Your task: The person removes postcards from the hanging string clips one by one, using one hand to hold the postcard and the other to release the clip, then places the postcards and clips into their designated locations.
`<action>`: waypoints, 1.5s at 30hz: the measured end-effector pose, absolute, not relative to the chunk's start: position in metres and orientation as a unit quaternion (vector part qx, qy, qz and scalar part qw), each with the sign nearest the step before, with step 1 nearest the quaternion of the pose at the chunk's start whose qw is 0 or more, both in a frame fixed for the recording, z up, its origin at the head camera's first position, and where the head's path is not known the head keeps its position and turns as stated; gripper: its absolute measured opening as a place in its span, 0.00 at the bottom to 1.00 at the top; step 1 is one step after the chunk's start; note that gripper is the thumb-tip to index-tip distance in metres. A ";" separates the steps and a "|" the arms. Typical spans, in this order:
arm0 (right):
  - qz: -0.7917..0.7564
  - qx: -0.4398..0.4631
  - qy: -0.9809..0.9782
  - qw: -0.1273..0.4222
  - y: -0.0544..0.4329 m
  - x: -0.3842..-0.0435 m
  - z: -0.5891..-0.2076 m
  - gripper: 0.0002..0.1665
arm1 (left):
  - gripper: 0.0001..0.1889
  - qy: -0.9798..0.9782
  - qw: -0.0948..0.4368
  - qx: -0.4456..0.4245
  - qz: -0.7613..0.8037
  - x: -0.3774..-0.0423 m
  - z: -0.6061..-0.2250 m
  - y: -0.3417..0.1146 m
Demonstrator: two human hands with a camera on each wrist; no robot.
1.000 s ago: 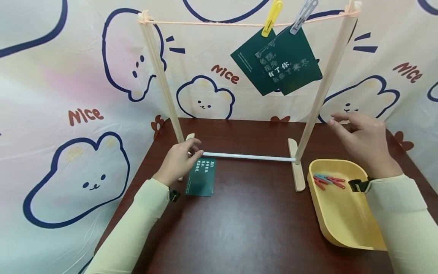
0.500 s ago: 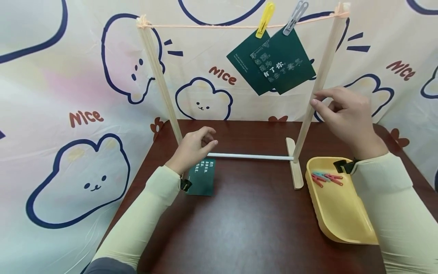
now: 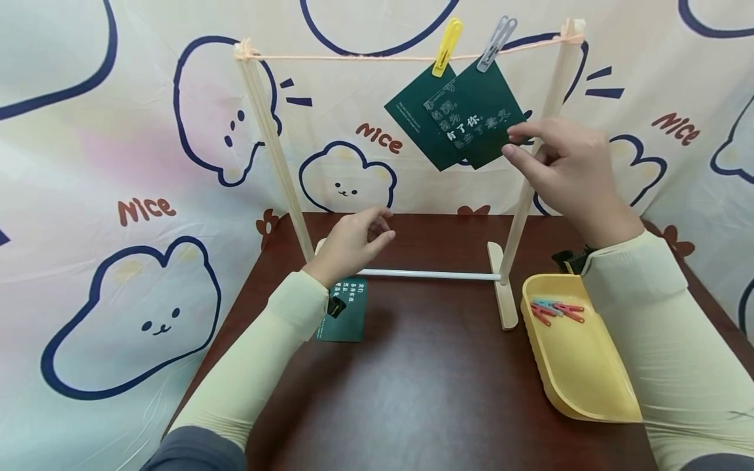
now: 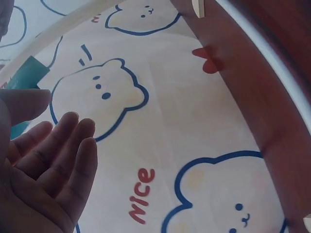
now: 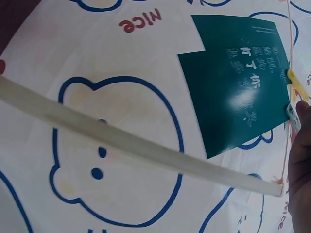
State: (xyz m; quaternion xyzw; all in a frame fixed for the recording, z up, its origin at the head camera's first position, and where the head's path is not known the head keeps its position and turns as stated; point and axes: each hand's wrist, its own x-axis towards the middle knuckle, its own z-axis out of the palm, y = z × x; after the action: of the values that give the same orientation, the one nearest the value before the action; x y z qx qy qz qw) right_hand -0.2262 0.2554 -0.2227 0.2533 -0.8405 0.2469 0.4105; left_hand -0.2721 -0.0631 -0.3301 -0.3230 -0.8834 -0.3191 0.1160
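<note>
Since a grey clip (image 3: 497, 43) supports the front card (image 3: 471, 114), the adjacent right hand (image 3: 568, 171) and lower left hand (image 3: 350, 243), curved, apparently hold nothing.

My head view looks forward and down over the table (image 3: 412, 405) to the far backdrop (image 3: 336, 98). From the left wrist I look close past the left hand (image 4: 48, 165), rolled sideways, at that same backdrop. My right wrist view, also rolled, faces the hanging cards (image 5: 243, 87) from nearer than the head, which shares them; the left's green patch (image 4: 28, 73) may be them too.
</note>
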 end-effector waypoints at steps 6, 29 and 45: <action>0.240 0.275 -0.835 0.412 0.243 -0.231 -0.209 0.16 | 0.19 -0.874 0.129 -0.348 -0.314 -0.278 -0.320 -0.052; 0.166 0.243 -0.883 0.365 0.220 -0.247 -0.156 0.27 | 0.21 -0.860 0.119 -0.354 -0.347 -0.292 -0.300 -0.024; 0.153 0.183 -0.909 0.342 0.203 -0.261 -0.137 0.35 | 0.29 -0.818 0.129 -0.302 -0.472 -0.300 -0.292 -0.004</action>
State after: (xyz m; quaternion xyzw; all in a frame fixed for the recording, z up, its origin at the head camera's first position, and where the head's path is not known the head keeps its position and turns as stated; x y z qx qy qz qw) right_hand -0.2610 0.2033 -0.1368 0.1831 -0.9087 0.1529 0.3425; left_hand -0.3001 -0.0036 -0.2922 -0.3020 -0.8179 -0.4724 0.1290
